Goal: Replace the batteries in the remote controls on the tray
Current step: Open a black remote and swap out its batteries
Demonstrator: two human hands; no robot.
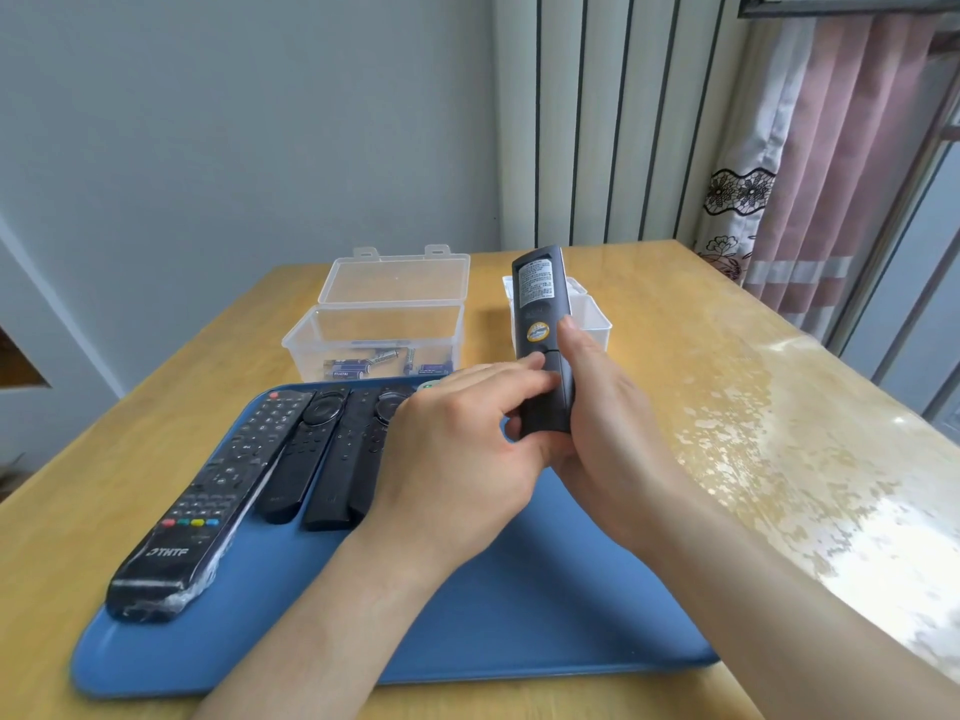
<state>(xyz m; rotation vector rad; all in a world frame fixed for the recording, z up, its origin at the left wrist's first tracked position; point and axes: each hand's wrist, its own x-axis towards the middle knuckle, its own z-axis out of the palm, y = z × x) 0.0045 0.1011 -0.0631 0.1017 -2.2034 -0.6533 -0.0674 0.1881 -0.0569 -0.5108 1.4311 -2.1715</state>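
I hold a dark grey remote (540,309) upright above the blue tray (519,615), its back side with a label and a round yellow sticker facing me. My right hand (608,423) grips its lower half from the right. My left hand (467,449) holds the bottom end, with the thumb pressing on the battery cover. On the tray's left lie a long black remote in plastic wrap (208,501) and three slimmer black remotes (332,449), partly hidden by my left hand.
A clear plastic box (374,330) with its lid open holds several blue batteries (353,367) behind the tray. A white container (592,314) stands behind the held remote. The wooden table (727,381) runs on to the right, with curtains beyond.
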